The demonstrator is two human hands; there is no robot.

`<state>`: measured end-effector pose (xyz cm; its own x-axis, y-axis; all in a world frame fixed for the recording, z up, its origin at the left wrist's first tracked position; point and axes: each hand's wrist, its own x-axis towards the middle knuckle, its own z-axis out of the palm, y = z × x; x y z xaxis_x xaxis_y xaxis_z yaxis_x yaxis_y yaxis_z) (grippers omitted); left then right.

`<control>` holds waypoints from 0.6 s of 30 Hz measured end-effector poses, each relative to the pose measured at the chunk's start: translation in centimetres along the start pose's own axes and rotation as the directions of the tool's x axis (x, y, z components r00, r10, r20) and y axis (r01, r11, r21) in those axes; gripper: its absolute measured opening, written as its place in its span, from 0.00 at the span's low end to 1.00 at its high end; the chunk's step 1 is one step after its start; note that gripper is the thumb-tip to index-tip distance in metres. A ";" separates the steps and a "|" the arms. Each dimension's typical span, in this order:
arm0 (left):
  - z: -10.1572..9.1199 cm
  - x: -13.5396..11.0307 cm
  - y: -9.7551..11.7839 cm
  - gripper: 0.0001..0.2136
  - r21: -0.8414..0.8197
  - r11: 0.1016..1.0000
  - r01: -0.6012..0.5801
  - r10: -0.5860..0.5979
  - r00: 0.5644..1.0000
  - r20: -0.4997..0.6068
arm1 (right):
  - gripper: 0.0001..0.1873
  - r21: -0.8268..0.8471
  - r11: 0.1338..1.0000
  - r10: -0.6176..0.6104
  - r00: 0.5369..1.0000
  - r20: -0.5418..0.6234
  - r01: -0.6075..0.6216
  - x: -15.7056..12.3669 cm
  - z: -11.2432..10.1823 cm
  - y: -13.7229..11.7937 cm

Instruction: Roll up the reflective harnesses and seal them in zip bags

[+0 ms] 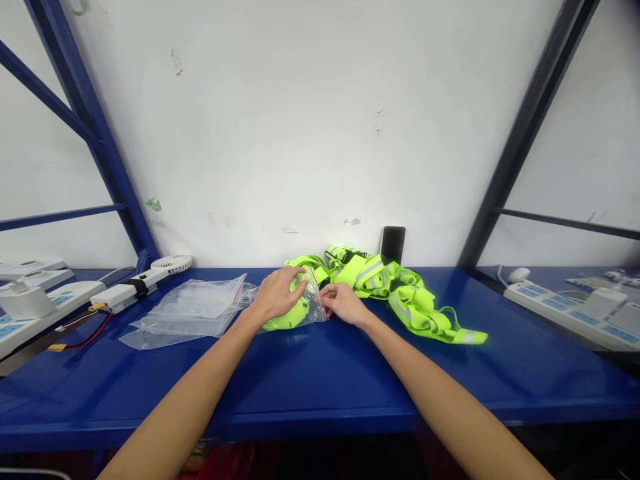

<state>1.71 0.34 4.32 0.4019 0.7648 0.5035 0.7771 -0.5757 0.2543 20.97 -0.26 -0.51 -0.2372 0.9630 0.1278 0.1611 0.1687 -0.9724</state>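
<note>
A clear zip bag [316, 308] with a red stripe along its mouth lies on the blue table, holding a folded neon-yellow reflective strap [286, 320]. My left hand [280, 292] is over the bag, its curved fingers gripping near the top end of the mouth and the thumb across the plastic. At the lower end of the red-striped edge, my right hand [344, 303] pinches the bag between thumb and fingers. Just behind and to the right lies a tangled heap of neon-yellow straps [367, 275] with silver bands and black buckles. One loose strap [425, 313] trails toward the right.
Several flat clear bags [195, 307] overlap on the left. Beyond them lie a white handheld fan [145, 280] and a cable with yellow connectors [90, 340]. A dark phone [393, 244] leans against the wall. Power strips [570, 310] flank the table, beyond blue frame posts.
</note>
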 end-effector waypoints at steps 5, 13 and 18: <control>-0.4 0.2 -0.2 0.22 -0.042 0.998 0.054 -0.053 0.998 0.025 | 0.09 0.080 0.996 0.028 0.999 0.043 -0.032 -0.1 -0.3 -0.4; -1.8 0.5 -0.1 0.14 0.015 1.000 0.012 -0.013 0.998 0.055 | 0.12 0.172 0.976 -0.133 0.991 -0.016 0.134 -0.1 1.8 -0.6; -1.6 0.4 0.1 0.10 -0.089 0.994 -0.056 0.061 0.997 0.054 | 0.17 0.259 0.962 -0.078 0.996 -0.048 0.088 -0.2 1.9 -0.8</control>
<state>1.18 0.18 5.87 0.4743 0.7428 0.4725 0.7069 -0.6413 0.2986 19.08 -0.99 -0.16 -0.2031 0.9558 0.2128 -0.1139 0.1928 -0.9746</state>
